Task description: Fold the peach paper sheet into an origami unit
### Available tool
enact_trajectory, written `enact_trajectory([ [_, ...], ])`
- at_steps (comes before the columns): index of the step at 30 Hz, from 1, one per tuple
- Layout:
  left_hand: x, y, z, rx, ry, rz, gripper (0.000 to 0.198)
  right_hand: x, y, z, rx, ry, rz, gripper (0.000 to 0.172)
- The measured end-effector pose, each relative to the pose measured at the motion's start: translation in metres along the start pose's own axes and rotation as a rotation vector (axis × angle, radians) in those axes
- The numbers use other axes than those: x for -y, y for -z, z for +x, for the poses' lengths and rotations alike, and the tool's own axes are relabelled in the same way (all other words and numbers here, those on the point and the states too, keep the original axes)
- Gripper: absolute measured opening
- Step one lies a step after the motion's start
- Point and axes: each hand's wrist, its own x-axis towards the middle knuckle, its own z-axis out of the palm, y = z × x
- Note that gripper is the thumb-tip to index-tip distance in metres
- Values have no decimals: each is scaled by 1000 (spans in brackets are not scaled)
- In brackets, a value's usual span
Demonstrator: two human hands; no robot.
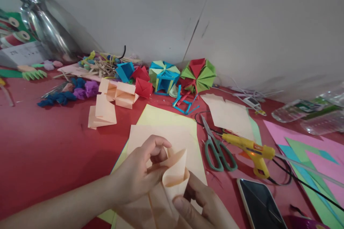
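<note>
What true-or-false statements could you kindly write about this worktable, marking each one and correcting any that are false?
1. The left hand and right hand both hold the curled peach paper. True.
2. The phone has a brightly lit screen. False: the phone's screen is dark.
3. The scissors have green handles. True.
4. The glue gun is blue. False: the glue gun is yellow.
5. The metal jug stands upright against the wall's left part. True.

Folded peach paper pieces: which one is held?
The curled piece, gripped by the left hand and right hand above the flat peach sheet. The other folded peach pieces lie on the red table, left of the yellow sheet.
</note>
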Motion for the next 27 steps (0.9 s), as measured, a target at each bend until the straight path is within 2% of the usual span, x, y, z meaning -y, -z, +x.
enact_trajectory([
  [5,0,-1,0,29,26,-32,21,-2,-1,1,-3,32,5,40],
  [7,-2,0,1,42,59,-28,27,-5,-1,1,-22,40,-8,40],
  [11,-10,5,3,125,138,43,54,-15,7,-3,-130,134,79,66],
  [12,-12,7,4,152,154,52,60,-17,10,-4,-169,166,95,67],
  [16,-15,9,3,257,215,61,75,-19,21,-6,-241,170,14,39],
  [20,-11,6,0,325,261,37,77,-12,22,-2,-244,193,-186,17],
  [23,-5,2,-3,335,232,65,76,-8,19,-1,-238,188,-348,19],
  [27,-4,2,-4,359,206,172,75,-7,17,-4,-231,174,-412,30],
])
